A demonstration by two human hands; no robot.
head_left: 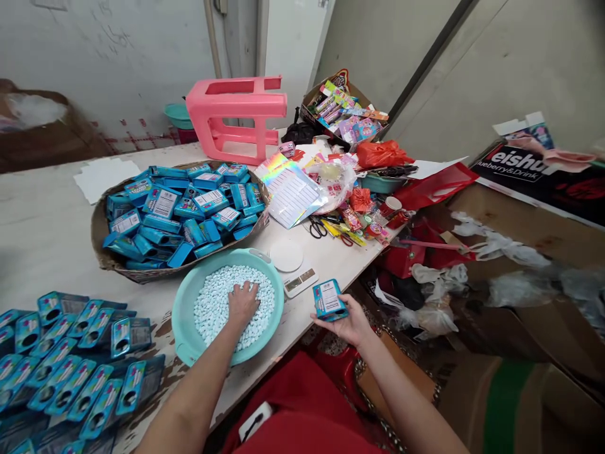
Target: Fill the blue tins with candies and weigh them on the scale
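My left hand rests palm down in a teal bowl full of small white tablets, its fingers curled into the pile. My right hand holds a small blue tin box just off the table's front edge. Behind the bowl a woven basket is heaped with the same blue boxes. Rows of several flat blue boxes lie at the near left. A small white digital scale sits between the bowl and my right hand.
An overturned pink plastic stool lies at the back of the table. Scissors, paper sheets, wrappers and a carton of sweets crowd the right side. Cardboard boxes and plastic bags fill the floor to the right.
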